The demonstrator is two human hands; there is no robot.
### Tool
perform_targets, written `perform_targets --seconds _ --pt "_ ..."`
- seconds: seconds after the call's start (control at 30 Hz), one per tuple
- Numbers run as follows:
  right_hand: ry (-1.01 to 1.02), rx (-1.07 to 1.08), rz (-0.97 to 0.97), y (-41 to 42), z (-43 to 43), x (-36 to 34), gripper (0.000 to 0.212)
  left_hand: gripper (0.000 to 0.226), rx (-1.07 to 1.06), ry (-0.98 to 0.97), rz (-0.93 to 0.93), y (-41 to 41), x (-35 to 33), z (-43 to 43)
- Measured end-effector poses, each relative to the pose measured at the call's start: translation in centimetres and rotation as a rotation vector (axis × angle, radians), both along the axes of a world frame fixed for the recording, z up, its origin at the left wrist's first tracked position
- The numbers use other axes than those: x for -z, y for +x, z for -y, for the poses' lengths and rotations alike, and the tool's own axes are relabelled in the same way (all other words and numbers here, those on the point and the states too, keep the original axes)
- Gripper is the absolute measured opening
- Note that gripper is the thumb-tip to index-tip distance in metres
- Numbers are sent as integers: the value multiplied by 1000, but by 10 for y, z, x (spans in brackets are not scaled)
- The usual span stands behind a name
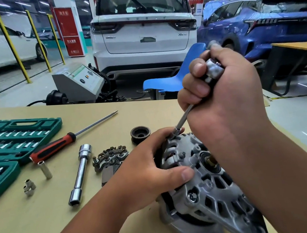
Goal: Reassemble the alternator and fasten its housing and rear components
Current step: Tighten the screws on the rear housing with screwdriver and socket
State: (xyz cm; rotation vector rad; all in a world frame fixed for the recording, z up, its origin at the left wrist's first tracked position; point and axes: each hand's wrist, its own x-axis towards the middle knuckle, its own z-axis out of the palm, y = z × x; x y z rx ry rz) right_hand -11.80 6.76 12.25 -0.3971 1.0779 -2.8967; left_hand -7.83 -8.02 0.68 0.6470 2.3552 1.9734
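Observation:
The grey cast alternator (pixel 210 190) stands on the wooden table (pixel 46 224) at the lower right, its rear face and shaft end towards me. My left hand (pixel 151 172) grips its housing from the left, thumb across the rear face. My right hand (pixel 223 97) is wrapped round a socket driver (pixel 212 68) with a thin extension shaft (pixel 184 117). The shaft's tip sits on a fastener at the housing's top edge, by my left fingertips. A rectifier plate (pixel 109 158) and a dark pulley (pixel 140 134) lie left of the alternator.
A green socket set case (pixel 8 144) lies open at the left. A red-handled screwdriver (pixel 56 145), a long chrome socket wrench (pixel 80 174) and loose small sockets (pixel 29 187) lie on the table. Beyond the table stand a blue chair (pixel 175 79), a grey machine (pixel 80 82) and parked cars.

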Motion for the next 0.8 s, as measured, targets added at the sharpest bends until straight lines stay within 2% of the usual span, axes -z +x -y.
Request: perform_targets --seconds 0.07,0.2,0.3,0.43,0.5,0.57,0.63,0.8 --pt "39 -122 -41 -4 -5 -2 30 59 -25 -7 -8 0 1 1" --pt "215 -544 -217 -14 -18 -3 16 74 -40 -12 24 0 4 2" --pt "261 -700 -262 -17 -25 -4 15 86 -46 -35 63 0 3 4" --pt "240 -821 -250 -22 -29 -5 16 74 5 -82 74 1 -1 2" --pt "249 -814 -254 -25 -28 -7 14 77 41 -76 87 2 -1 1" --pt "239 -758 -250 -25 -24 -7 13 89 56 -54 89 2 -1 -1" --pt "193 -632 -213 -22 -18 -4 15 93 39 -34 77 1 -1 -2" --pt "93 -245 -59 -9 -10 -2 23 83 -34 -6 35 0 3 -4"
